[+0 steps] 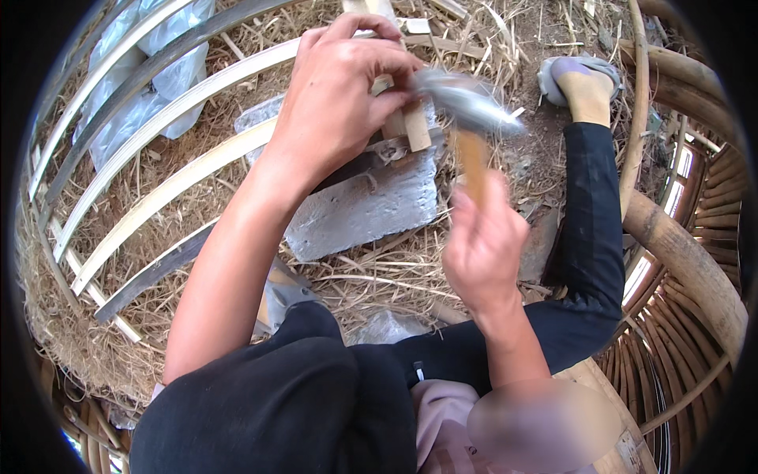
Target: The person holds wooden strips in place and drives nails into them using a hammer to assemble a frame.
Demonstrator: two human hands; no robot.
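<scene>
My right hand (485, 245) is wrapped round the light wooden handle of a hammer (471, 162). The metal head is smeared by motion and lies close to my left fingertips. Thumb and fingers of my left hand (335, 99) are curled together in a pinch over the crossing of some wooden slats (416, 126); what they hold is hidden or too small to make out. Beneath the slats lies a pale grey concrete block (371, 209). A dark strip runs across the block, under my left wrist.
Curved bamboo strips (181, 103) fan out at the left over straw. Behind them lies clear plastic sheeting (170, 75). My foot in a grey slipper (584, 83) rests at the upper right, beside thick bamboo poles (687, 257). Straw (371, 280) covers the ground near my legs.
</scene>
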